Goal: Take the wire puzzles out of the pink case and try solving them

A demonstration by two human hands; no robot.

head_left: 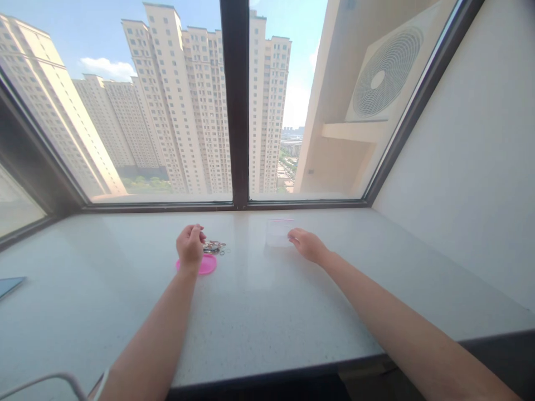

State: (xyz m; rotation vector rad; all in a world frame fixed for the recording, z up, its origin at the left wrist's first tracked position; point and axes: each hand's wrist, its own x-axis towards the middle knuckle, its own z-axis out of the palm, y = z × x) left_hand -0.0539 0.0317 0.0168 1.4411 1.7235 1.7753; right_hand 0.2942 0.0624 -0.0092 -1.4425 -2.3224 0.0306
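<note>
Grip of the left hand (190, 245) is loosely curled, its fingers drawn in toward the thumb; whether anything is pinched between them cannot be told from this angle. Grip of the right hand (308, 244) is nearly closed, thumb and fingers together on the right edge of a translucent plastic container (277, 233) with a thin pink line along its top. The container is on the windowsill (259, 312), toward the window and to the right of the left hand, well apart from it.

Just beside the left hand, on its right, lies a small heap of rings (212, 246), some dark and some golden, with a loose one or two at its right side. A round, flat pink dish or lid (208, 264) sits on the near side of the heap, partly covered by the left wrist.

Far to the left, a flat bluish object (10, 286) is cut off by the picture's edge. Behind the sill stands a dark window frame (236, 111), with pale tower blocks (165, 100) and an air-conditioner unit (384, 72) outside.
</note>
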